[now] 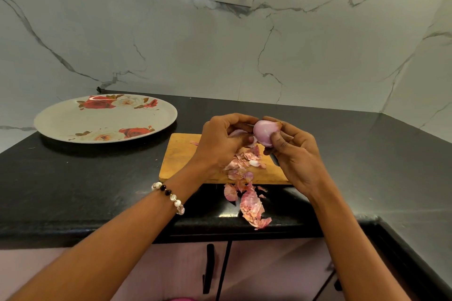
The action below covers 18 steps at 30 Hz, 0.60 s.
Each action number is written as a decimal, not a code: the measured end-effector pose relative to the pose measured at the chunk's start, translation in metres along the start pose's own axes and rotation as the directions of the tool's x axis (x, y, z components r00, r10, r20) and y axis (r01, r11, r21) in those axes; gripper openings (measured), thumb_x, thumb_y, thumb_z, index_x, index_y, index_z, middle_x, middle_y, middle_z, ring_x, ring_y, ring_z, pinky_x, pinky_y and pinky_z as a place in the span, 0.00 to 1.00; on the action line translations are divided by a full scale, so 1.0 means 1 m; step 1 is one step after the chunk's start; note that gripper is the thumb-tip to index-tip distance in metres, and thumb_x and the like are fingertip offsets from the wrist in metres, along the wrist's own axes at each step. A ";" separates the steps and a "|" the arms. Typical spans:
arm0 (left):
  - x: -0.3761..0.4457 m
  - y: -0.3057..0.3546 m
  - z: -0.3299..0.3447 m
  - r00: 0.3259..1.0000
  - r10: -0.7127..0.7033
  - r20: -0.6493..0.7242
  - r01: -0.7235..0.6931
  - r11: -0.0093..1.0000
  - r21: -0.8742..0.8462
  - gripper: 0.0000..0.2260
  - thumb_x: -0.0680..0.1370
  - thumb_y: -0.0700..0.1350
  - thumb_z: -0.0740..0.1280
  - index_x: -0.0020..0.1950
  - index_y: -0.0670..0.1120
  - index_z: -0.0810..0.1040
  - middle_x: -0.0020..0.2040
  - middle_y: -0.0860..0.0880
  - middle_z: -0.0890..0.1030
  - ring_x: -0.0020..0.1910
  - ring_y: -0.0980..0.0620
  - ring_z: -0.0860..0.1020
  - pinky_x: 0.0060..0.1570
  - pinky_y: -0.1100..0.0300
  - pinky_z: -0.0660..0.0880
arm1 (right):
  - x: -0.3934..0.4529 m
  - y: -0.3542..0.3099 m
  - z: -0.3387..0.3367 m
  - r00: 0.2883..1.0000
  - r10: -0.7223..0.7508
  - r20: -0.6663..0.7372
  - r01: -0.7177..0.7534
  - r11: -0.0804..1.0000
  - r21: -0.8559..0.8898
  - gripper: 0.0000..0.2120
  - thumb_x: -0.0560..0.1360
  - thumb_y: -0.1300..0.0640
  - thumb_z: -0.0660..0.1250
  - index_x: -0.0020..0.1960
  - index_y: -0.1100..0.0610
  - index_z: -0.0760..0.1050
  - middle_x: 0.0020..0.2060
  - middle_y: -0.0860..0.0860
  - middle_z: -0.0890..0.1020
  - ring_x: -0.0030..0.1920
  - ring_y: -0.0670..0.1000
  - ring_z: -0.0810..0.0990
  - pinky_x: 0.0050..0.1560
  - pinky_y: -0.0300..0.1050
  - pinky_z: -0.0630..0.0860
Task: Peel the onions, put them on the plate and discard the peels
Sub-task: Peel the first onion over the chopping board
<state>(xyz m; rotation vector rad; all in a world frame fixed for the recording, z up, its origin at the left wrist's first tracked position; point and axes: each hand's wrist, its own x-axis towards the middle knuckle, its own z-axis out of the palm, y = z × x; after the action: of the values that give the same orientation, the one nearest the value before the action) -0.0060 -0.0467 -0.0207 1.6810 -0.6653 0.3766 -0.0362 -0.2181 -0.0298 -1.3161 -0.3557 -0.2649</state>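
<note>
Head view shows both hands above the far edge of the wooden cutting board [181,161]. The right hand [291,151] curls its fingers around a peeled onion [264,132] (pale purple, glossy). The left hand [225,142] pinches a loose piece of skin [238,132] just beside the onion. Dry peels [247,178] lie on the board and over its near edge. The flowered plate [73,120] stands left of the board.

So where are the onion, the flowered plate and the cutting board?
onion [263,133]: head view, on its bare peeled side.
flowered plate [73,120]: head view, on its plain middle.
cutting board [181,159]: head view, on its bare left part.
</note>
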 end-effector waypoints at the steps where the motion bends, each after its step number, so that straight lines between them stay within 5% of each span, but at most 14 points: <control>1: 0.000 0.000 -0.001 1.000 0.002 -0.001 -0.002 1.000 -0.006 0.14 0.74 0.31 0.68 0.56 0.44 0.81 0.46 0.48 0.84 0.42 0.54 0.82 0.40 0.61 0.80 | 0.000 0.000 0.000 1.000 0.002 -0.003 -0.002 1.000 0.025 0.19 0.72 0.57 0.68 0.61 0.63 0.77 0.50 0.55 0.85 0.47 0.50 0.82 0.42 0.37 0.79; 7: -0.002 -0.002 0.000 0.993 0.112 -0.033 -0.105 0.980 0.169 0.12 0.77 0.33 0.66 0.57 0.43 0.82 0.49 0.48 0.84 0.46 0.59 0.81 0.48 0.73 0.75 | 0.002 0.001 -0.003 1.000 0.015 -0.006 -0.016 1.000 -0.010 0.25 0.67 0.50 0.75 0.61 0.59 0.79 0.57 0.60 0.83 0.56 0.58 0.81 0.52 0.42 0.81; 11: -0.002 -0.004 0.003 0.964 0.263 -0.046 -0.236 0.921 0.310 0.09 0.78 0.38 0.66 0.55 0.42 0.82 0.50 0.47 0.84 0.45 0.59 0.77 0.46 0.75 0.72 | 0.002 0.002 -0.006 1.000 -0.016 -0.008 0.015 0.998 -0.057 0.16 0.73 0.66 0.67 0.60 0.57 0.79 0.60 0.61 0.80 0.63 0.62 0.77 0.59 0.45 0.79; 14: -0.002 -0.005 0.004 0.950 0.310 -0.028 -0.285 0.903 0.322 0.11 0.78 0.40 0.65 0.58 0.41 0.81 0.51 0.46 0.84 0.48 0.55 0.79 0.47 0.74 0.73 | 0.000 0.003 -0.007 0.998 -0.030 0.057 0.035 0.996 -0.084 0.21 0.74 0.77 0.61 0.60 0.59 0.79 0.59 0.57 0.81 0.62 0.57 0.78 0.58 0.43 0.79; 18: -0.002 -0.007 0.004 0.957 0.291 0.022 -0.284 0.913 0.294 0.14 0.76 0.41 0.69 0.61 0.40 0.79 0.54 0.45 0.83 0.50 0.56 0.79 0.50 0.75 0.73 | 0.000 0.005 -0.007 0.989 -0.076 0.130 0.092 0.988 -0.122 0.25 0.71 0.78 0.63 0.61 0.57 0.78 0.60 0.55 0.82 0.65 0.57 0.78 0.60 0.44 0.78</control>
<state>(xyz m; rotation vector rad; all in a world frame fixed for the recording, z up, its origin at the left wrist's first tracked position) -0.0038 -0.0492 -0.0282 1.8586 -0.8781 0.7340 -0.0334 -0.2239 -0.0361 -1.4499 -0.5085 -0.2804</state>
